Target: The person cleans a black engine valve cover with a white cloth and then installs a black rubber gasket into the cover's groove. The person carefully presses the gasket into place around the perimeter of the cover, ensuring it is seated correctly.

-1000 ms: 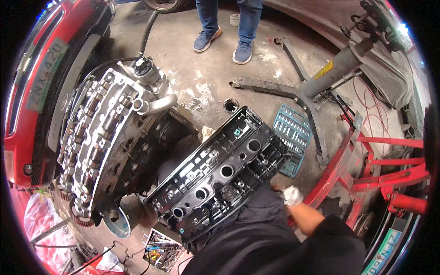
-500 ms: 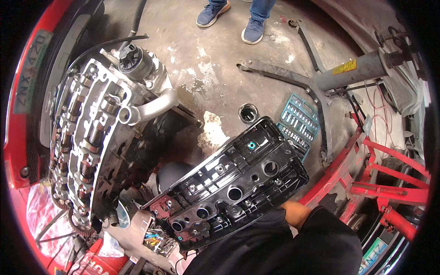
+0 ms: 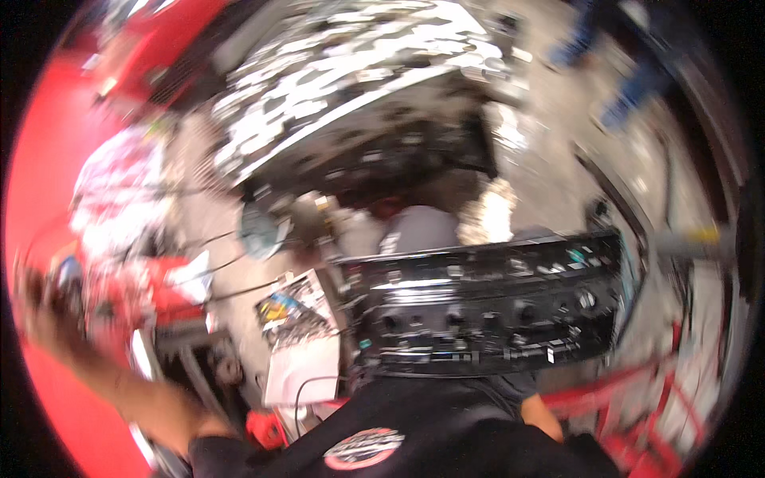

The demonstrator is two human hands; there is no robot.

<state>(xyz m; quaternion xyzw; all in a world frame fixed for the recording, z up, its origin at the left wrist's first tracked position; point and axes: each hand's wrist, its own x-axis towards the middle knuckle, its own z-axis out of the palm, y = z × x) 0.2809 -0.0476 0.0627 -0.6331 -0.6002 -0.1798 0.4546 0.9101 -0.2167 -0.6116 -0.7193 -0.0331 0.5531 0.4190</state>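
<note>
A long black engine valve cover (image 3: 486,307) lies across in front of my torso, its ribbed, holed inner side facing up. My right wrist (image 3: 542,418) comes in at its lower edge. The right hand itself is hidden there, so its grip does not show. At the far left, my left hand (image 3: 44,307) is stretched away from the cover, blurred, with fingers apart and nothing visible in them. Closest to it is a dark, smeared object (image 3: 72,295) that I cannot make out.
An engine cylinder head (image 3: 358,76) stands ahead. Left are a red car body (image 3: 56,191) and a clear plastic bag (image 3: 119,191). A pale box (image 3: 303,378) with small tools sits beside the cover. Red metal framing (image 3: 613,394) is at right; another person's legs (image 3: 625,95) stand beyond.
The view has swung left, so the engine and cover appear turned and shifted right. My left arm now reaches out to the far left. The cover lies more level across the picture.
</note>
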